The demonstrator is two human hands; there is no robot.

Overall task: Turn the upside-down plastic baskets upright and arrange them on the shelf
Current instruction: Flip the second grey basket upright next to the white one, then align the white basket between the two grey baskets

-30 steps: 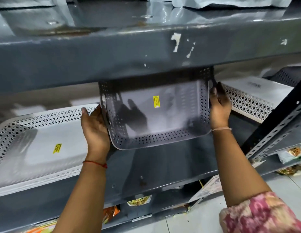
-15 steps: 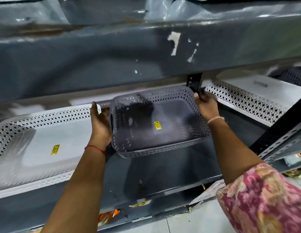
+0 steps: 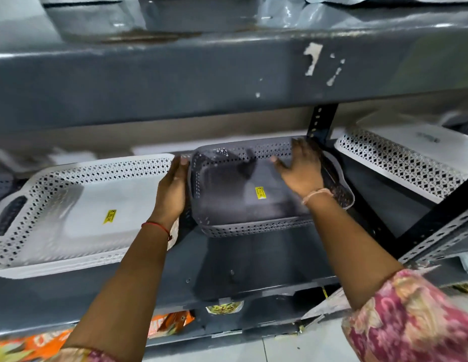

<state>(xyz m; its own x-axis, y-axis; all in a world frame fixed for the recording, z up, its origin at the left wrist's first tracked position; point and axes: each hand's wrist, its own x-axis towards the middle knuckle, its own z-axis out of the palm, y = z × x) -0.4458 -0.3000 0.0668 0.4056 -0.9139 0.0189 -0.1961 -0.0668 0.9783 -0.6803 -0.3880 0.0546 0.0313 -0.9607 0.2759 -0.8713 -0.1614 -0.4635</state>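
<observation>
A grey perforated plastic basket (image 3: 235, 202) stands upright on the dark metal shelf (image 3: 253, 262), with a yellow sticker on its floor. My left hand (image 3: 172, 189) lies against its left wall, fingers up at the rim. Inside the basket near its right wall, my right hand (image 3: 301, 173) hovers with fingers spread and holds nothing. A large white perforated basket (image 3: 78, 205) sits upright just left of the grey one, almost touching it. Another white basket (image 3: 400, 163) lies upside down at the right, beyond the post.
The upper shelf's thick front edge (image 3: 201, 82) hangs low over the baskets. A black perforated post (image 3: 320, 121) rises behind the grey basket, and a slanted black brace (image 3: 436, 231) crosses at right. Snack packets (image 3: 172, 322) lie on the shelf below.
The grey basket went from tilted and held in the air to standing upright on the shelf. My right hand left its right rim and opened over the inside.
</observation>
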